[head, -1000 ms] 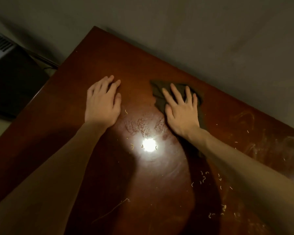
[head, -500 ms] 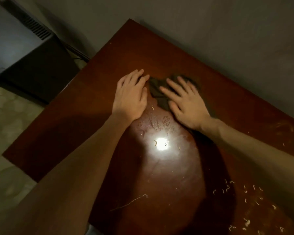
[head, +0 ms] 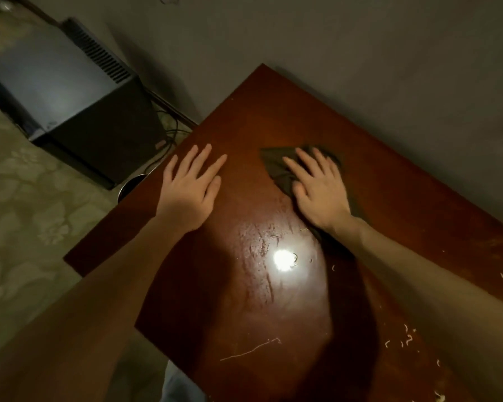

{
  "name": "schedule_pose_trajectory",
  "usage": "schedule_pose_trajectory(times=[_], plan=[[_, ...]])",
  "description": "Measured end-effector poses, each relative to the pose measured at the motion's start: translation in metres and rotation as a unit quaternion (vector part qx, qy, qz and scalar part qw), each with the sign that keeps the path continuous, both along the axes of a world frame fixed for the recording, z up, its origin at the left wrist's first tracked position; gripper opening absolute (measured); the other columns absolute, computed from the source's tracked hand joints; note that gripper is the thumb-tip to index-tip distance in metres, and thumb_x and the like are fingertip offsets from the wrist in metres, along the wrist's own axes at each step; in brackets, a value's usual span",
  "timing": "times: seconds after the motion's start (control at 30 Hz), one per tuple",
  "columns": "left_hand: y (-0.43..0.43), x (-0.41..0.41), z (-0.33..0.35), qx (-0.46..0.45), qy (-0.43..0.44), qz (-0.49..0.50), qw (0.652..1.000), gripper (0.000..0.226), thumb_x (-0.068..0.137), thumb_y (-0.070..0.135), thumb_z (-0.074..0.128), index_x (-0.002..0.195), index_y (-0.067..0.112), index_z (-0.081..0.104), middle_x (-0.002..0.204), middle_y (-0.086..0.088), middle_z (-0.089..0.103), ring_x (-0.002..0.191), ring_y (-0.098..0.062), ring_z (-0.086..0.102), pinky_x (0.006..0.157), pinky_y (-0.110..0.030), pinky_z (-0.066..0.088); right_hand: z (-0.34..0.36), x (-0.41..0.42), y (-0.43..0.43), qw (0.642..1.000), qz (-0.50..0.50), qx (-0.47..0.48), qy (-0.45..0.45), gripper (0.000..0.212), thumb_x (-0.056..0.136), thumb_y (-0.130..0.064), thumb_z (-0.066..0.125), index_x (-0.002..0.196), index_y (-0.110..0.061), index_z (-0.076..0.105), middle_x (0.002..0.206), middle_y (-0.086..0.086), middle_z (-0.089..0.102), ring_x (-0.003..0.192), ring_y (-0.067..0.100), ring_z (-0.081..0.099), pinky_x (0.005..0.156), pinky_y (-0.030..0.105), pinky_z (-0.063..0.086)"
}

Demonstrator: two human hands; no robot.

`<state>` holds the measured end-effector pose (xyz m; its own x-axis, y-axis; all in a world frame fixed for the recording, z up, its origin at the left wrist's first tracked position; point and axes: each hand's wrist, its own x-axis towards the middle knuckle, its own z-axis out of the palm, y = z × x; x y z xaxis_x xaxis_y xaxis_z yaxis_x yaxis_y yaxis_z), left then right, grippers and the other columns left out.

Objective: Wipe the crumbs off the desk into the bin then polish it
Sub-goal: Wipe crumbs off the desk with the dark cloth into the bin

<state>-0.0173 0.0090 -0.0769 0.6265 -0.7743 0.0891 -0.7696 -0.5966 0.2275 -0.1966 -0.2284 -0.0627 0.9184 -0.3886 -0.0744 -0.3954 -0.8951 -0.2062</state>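
While the left hand [head: 190, 188] lies flat on the bare table [head: 244, 120], its fingers straight and slightly spread toward 1 o'clock, the right hand [head: 320, 195] presses flat on the cloth [head: 275, 169], its fingers straight and fanned toward 11 o'clock. The dark cloth lies crumpled under that palm, with a corner sticking out toward 10 o'clock past the fingertips. It sits at 3 o'clock from the left hand, with bare wood between them. Crumbs [head: 404, 339] lie scattered at 5 o'clock in the picture, well apart from the cloth. A few more sit by the lamp glare [head: 283, 259], at 6 o'clock from the cloth. A thin thread [head: 250, 351] lies at 6 o'clock from the glare. At 9 o'clock from the left hand, a round rim [head: 128, 184] shows just beside the table's edge. I cannot tell what it belongs to. A black box [head: 99, 126] stands on the floor [head: 26, 213] at 10 o'clock.
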Motion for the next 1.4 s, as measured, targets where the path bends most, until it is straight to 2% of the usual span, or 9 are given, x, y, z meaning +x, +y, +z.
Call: schedule_pose_trajectory(times=[0.1,0.23,0.37,0.57,0.77,0.9,1.07,1.27,1.4], plan=[[0.004,0.004,-0.005,-0.024,-0.016,-0.007,1.0,0.048,0.112,0.04,0.038,0.16,0.037,0.039,0.17,0.003,0.032,0.16,-0.019,0.021,0.129,-0.048,0.015,-0.005,0.002,0.029,0.989,0.146,-0.018,0.008,0.057,0.106,-0.038,0.032,0.163,-0.037,0.032,0.172,-0.002,0.026,0.161,0.029,0.012,0.13,0.051,0.007],[0.005,0.001,-0.005,-0.029,0.008,0.003,1.0,0.047,0.112,0.042,0.036,0.159,0.038,0.041,0.17,0.004,0.033,0.16,-0.017,0.021,0.129,-0.048,0.013,-0.007,-0.073,0.057,0.971,0.236,-0.005,0.041,0.06,0.106,-0.036,0.038,0.165,-0.039,0.025,0.174,-0.003,0.017,0.163,0.027,0.001,0.131,0.052,-0.001],[0.004,0.002,0.0,-0.036,0.014,0.006,0.999,0.047,0.111,0.04,0.038,0.157,0.036,0.044,0.169,0.001,0.035,0.159,-0.02,0.023,0.129,-0.05,0.014,-0.002,-0.085,0.051,0.973,0.224,0.008,0.059,0.061,0.102,-0.037,0.039,0.163,-0.04,0.031,0.172,-0.003,0.025,0.162,0.024,0.008,0.131,0.052,0.004],[0.001,0.0,-0.001,-0.022,0.009,0.013,1.0,0.048,0.11,0.043,0.034,0.158,0.036,0.043,0.17,0.002,0.033,0.159,-0.019,0.022,0.129,-0.049,0.013,-0.001,0.028,0.031,0.998,0.063,-0.009,0.0,0.058,0.103,-0.04,0.028,0.161,-0.039,0.036,0.17,-0.001,0.03,0.16,0.031,0.017,0.129,0.053,0.01],[0.004,-0.002,0.003,-0.014,0.037,0.006,0.999,0.05,0.11,0.043,0.033,0.158,0.036,0.042,0.171,0.002,0.031,0.16,-0.019,0.019,0.13,-0.05,0.01,-0.008,-0.046,0.065,0.959,0.281,-0.023,0.027,0.059,0.106,-0.036,0.037,0.164,-0.035,0.028,0.173,0.001,0.022,0.162,0.031,0.009,0.13,0.055,0.008],[0.006,-0.001,0.006,-0.009,0.041,0.008,0.999,0.05,0.11,0.044,0.032,0.158,0.038,0.042,0.171,0.003,0.03,0.16,-0.018,0.017,0.13,-0.049,0.007,-0.003,-0.069,0.062,0.958,0.286,0.007,0.031,0.057,0.106,-0.037,0.039,0.163,-0.035,0.033,0.172,0.001,0.026,0.161,0.027,0.014,0.13,0.054,0.011],[0.002,0.001,0.004,-0.007,0.032,0.006,0.999,0.05,0.11,0.044,0.029,0.159,0.038,0.04,0.171,0.004,0.029,0.161,-0.017,0.017,0.13,-0.049,0.006,-0.002,0.008,0.05,0.976,0.219,-0.015,0.002,0.057,0.107,-0.037,0.036,0.163,-0.033,0.033,0.171,0.004,0.028,0.16,0.031,0.017,0.129,0.053,0.014],[0.01,0.0,0.004,-0.067,0.082,0.02,0.994,0.048,0.108,0.029,0.035,0.153,0.023,0.051,0.164,0.001,0.043,0.158,-0.015,0.026,0.131,-0.045,0.009,-0.013,0.021,0.102,0.948,0.318,0.0,-0.01,0.058,0.106,-0.039,0.038,0.162,-0.027,0.037,0.17,0.009,0.03,0.16,0.033,0.018,0.13,0.052,0.013],[0.027,-0.012,0.013,-0.078,0.078,-0.037,0.993,0.047,0.104,0.027,0.046,0.148,0.017,0.057,0.155,-0.004,0.055,0.148,-0.02,0.044,0.125,-0.04,0.025,-0.01,-0.023,0.091,0.913,0.406,0.01,0.023,0.059,0.106,-0.041,0.042,0.164,-0.035,0.031,0.173,0.002,0.022,0.162,0.028,0.01,0.131,0.049,0.005]])
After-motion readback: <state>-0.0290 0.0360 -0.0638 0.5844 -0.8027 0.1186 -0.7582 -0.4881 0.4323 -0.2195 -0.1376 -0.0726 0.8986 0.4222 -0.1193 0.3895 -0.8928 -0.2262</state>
